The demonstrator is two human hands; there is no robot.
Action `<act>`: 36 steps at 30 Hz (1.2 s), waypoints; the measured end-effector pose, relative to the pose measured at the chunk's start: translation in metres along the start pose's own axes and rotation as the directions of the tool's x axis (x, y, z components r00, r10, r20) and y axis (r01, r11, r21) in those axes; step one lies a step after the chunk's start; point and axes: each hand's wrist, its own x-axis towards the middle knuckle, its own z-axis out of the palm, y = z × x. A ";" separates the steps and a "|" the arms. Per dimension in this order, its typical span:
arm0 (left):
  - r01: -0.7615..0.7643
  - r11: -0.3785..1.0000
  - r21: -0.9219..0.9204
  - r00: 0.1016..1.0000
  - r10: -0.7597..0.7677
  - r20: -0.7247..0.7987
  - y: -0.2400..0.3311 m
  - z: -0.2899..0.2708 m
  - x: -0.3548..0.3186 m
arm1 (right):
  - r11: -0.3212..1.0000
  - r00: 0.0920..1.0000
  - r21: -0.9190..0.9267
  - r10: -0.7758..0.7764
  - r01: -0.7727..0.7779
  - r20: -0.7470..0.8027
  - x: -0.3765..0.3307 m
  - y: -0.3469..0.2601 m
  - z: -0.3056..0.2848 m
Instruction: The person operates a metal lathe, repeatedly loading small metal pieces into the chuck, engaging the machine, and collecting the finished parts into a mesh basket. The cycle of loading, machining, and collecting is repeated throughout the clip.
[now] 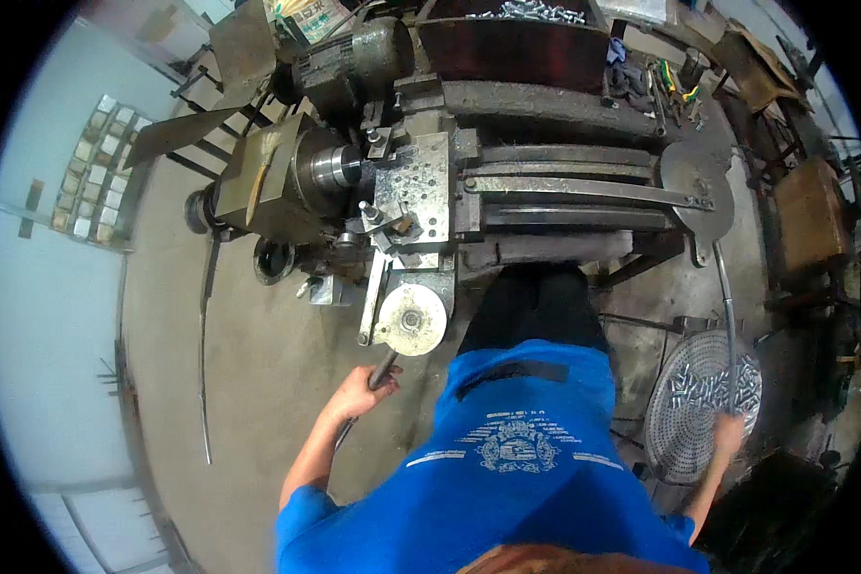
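Observation:
My left hand (367,394) is closed round a dark rod handle (383,368), which slants up to a round pale metal disc (412,319) at the front of a lathe. My right hand (729,434), slightly blurred, is wrapped round the lower end of a long metal lever (727,306). That lever runs up to a grey plate (696,191) at the lathe's right end. A flat steel bar (584,190) links this plate to the drilled tool slide (414,187). Left of the slide is the shiny round chuck (336,167); whether it holds a workpiece I cannot tell.
Under my right hand stands a perforated round tray (677,448) with many small metal parts (708,385). A brush (261,182) lies on the headstock (244,206). Behind the lathe is a dark bin (512,57) of more parts. A thin rod (203,354) slants down at the left.

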 end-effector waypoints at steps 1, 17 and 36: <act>0.003 1.000 0.010 1.000 -0.003 0.006 0.003 -0.001 0.000 | 0.944 0.947 0.081 0.314 -0.319 0.071 -0.028 -0.017 -0.027; 0.060 0.998 -0.010 0.993 -0.059 0.102 0.017 -0.005 0.007 | 0.943 0.947 0.086 0.320 -0.321 0.026 -0.060 0.016 -0.021; -0.001 1.000 -0.008 0.998 0.001 0.060 0.021 -0.005 0.007 | 0.890 0.883 0.016 0.451 -0.457 0.133 -0.064 0.018 -0.015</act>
